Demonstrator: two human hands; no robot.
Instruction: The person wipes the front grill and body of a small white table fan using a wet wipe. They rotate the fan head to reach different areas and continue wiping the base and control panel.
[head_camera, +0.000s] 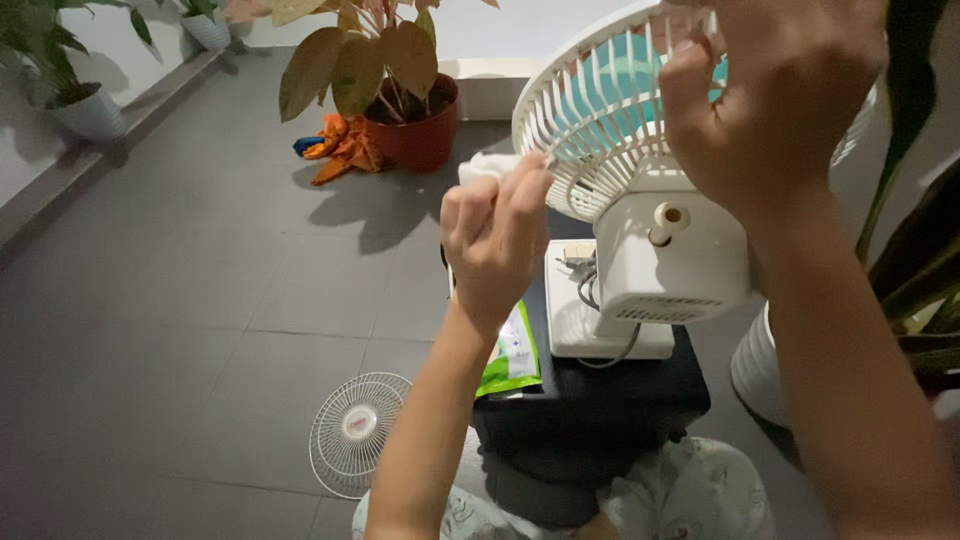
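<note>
**Both hands at the fan's rear grille**

A white fan (640, 200) stands on a black stool (600, 400), seen from behind, with its motor housing facing the camera and teal blades showing through the rear grille (590, 130).

The left hand (495, 245) is raised at the grille's lower left edge. Its fingers are curled together, pinching a white wipe (485, 167) and pressing it against the wires.

The right hand (770, 100) is closed over the grille's upper right rim, fingers bent around the wires, and hides that part of the fan.

A green and white packet (512, 360) lies on the stool just beside the fan's base, partly behind the left forearm. The front grille (355, 432) lies flat on the grey tiled floor (200, 300), to the left of the stool.

Farther back, a plant in a red pot (415, 125) stands on the floor, with an orange cloth (340, 150) touching it on the left. A white pot (760, 370) sits at the right of the stool.
</note>
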